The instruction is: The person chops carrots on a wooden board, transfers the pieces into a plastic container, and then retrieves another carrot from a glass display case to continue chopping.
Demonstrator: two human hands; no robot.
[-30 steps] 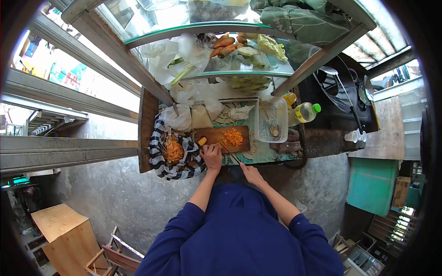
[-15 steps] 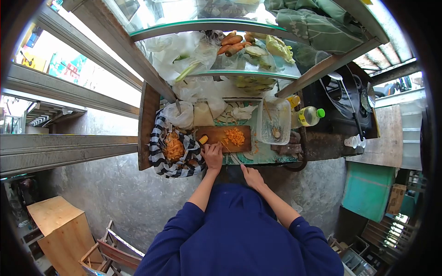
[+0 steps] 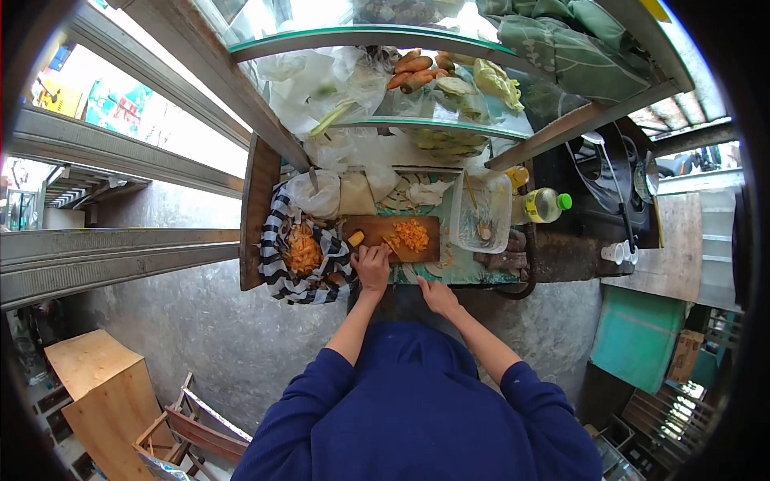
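Note:
My left hand (image 3: 371, 268) rests at the front edge of a wooden cutting board (image 3: 368, 227), its fingers bent together over orange slices (image 3: 391, 243). My right hand (image 3: 438, 295) is wrapped round the handle of a knife (image 3: 410, 274), whose blade points up and left near the board's front edge. Chopped orange pieces (image 3: 411, 235) lie heaped on the right part of the board. Above my left hand sits a short orange chunk (image 3: 356, 238). Beside the board, on the left, a basket lined with checkered cloth (image 3: 277, 232) holds orange peelings (image 3: 303, 252).
Right of the board stands a clear plastic tub (image 3: 481, 210) with a spoon in it. Beyond are a green-capped bottle (image 3: 544, 205) and a black stove (image 3: 589, 172). Carrots (image 3: 413, 70) and plastic bags (image 3: 321, 92) lie on the glass shelf above. Wooden posts frame the counter.
Orange slices near my left fingers now lie apart, beside the heap. The knife blade has shifted slightly, and my right hand has moved a little. The whole view has shifted slightly.

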